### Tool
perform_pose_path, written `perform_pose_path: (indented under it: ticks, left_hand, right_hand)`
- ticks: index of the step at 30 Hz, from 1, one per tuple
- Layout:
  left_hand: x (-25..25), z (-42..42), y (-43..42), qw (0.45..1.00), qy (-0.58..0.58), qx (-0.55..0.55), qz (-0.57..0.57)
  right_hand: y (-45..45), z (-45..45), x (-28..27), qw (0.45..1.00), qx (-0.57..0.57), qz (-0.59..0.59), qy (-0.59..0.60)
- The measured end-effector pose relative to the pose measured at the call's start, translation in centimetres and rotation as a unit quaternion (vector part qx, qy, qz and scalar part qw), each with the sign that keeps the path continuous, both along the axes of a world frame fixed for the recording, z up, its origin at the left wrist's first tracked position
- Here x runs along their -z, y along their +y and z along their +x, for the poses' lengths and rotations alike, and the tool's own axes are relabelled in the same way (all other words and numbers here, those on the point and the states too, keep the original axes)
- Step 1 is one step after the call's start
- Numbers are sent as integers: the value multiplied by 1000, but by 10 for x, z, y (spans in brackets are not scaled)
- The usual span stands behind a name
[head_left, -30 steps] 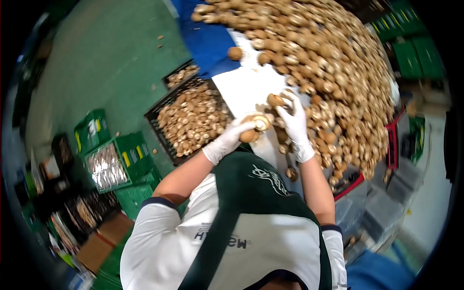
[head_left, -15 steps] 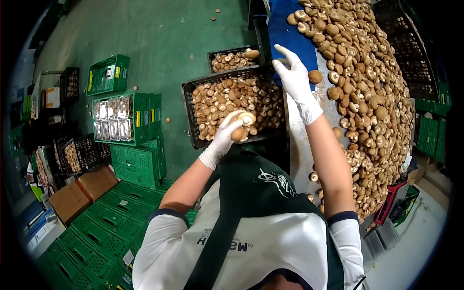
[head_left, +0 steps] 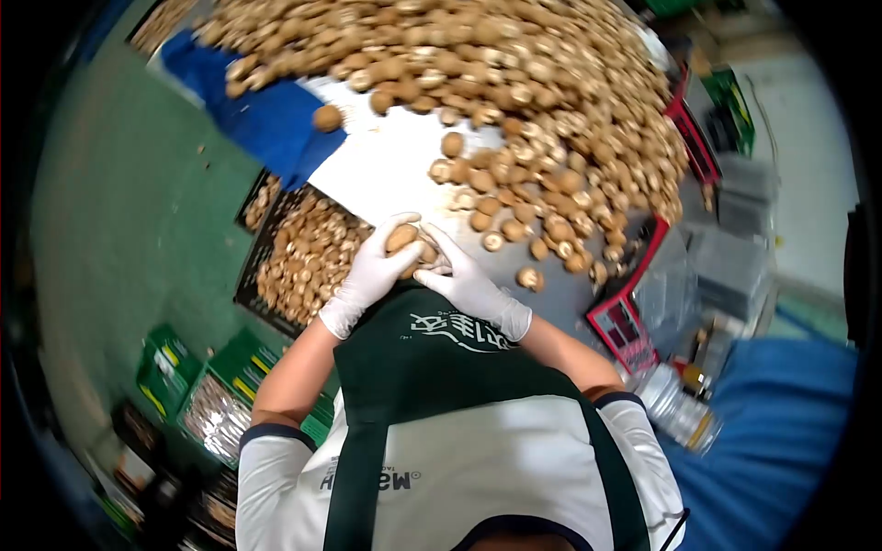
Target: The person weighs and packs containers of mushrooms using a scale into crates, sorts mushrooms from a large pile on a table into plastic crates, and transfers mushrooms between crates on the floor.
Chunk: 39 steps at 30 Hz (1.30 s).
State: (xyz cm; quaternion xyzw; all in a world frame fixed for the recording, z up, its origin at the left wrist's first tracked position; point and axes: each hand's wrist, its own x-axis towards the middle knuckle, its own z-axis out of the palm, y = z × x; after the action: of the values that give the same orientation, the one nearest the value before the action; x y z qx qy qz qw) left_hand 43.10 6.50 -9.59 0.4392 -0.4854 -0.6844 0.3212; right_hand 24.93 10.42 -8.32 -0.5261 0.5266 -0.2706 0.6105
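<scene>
White gloves cover both hands, which meet in front of the dark green apron at the table's near edge. My left hand (head_left: pixel 370 273) is closed round brown mushrooms (head_left: pixel 401 239). Touching the same cluster from the other side, my right hand (head_left: pixel 469 283) has its fingers curled on a mushroom, partly hidden between the hands. Beyond them a big heap of mushrooms (head_left: pixel 551 101) covers the metal table (head_left: pixel 501 266). Black crates of mushrooms (head_left: pixel 312 248) stand below the table, left of my left hand.
A blue cloth (head_left: pixel 266 124) hangs over the table's left edge. Red-framed scales (head_left: pixel 627 335) and a clear plastic jar (head_left: pixel 678 409) are at the right, by clear plastic trays (head_left: pixel 730 266). Green crates (head_left: pixel 216 395) stand on the floor at lower left.
The view has swung toward the table and its right end. My right hand, earlier spread over the blue cloth, has come back beside my left hand and closed on the mushrooms.
</scene>
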Motion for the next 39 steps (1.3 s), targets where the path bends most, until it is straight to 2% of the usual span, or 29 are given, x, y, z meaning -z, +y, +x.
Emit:
perform_pose_path:
  ticks: [3,5,6,7,8,10,12,14,17,18,20,21,23,26,28,29,30,32,34,36,38,39]
  left_hand:
    - [-11,-77,-3,993,-21,93,-62]
    - [-25,-132,-2,981,-2,160,-112]
    - [-31,-162,3,976,16,187,-114]
    - [-41,-193,7,965,6,202,-167]
    - [-56,-225,13,952,-4,214,-220]
    - [-92,-286,27,927,63,240,-281]
    - [-110,-347,45,898,154,268,-312]
    - [-126,-400,63,872,153,303,-352]
    - [-114,-461,89,845,143,363,-367]
    - [-101,-473,93,828,116,356,-416]
    - [-72,-485,97,782,-26,381,-493]
    - [-59,-482,97,780,-17,355,-515]
    - [-38,-474,93,774,-5,302,-557]
    - [-58,-438,69,787,75,271,-550]
    - [-71,-392,39,802,77,253,-536]
    - [-71,-363,22,819,50,244,-517]
    - [-60,-338,5,828,-10,290,-479]
    - [-33,-275,-9,878,-70,241,-409]
    - [-22,-211,-14,908,-144,206,-334]
    - [-10,-158,-3,935,-188,132,-270]
    - [-7,-121,9,949,-215,104,-205]
    - [-6,-114,16,964,-204,82,-152]
  right_hand:
    - [31,-46,-26,974,168,61,-139]
    - [54,-87,-44,960,247,79,-103]
    - [65,-108,-59,957,278,55,-65]
    - [77,-129,-74,950,309,34,-25]
    - [91,-152,-81,941,336,-37,26]
    - [120,-200,-88,897,385,-165,140]
    - [141,-236,-113,858,480,-180,38]
    - [168,-279,-121,823,497,-245,124]
    - [201,-328,-116,800,539,-194,180]
    - [204,-337,-112,802,532,-165,215]
    - [209,-350,-93,804,507,-67,305]
    - [208,-354,-85,799,470,-39,372]
    - [204,-365,-75,802,482,-77,344]
    - [187,-370,-80,788,479,-104,374]
    - [173,-370,-87,751,504,-123,410]
    - [164,-367,-89,727,527,-158,412]
    - [151,-359,-94,730,538,-178,381]
    - [117,-329,-105,733,562,-216,318]
    - [79,-291,-106,773,506,-232,302]
    - [44,-262,-88,847,383,-231,287]
    - [9,-242,-46,854,228,-304,354]
    - [-5,-234,-28,866,207,-299,343]
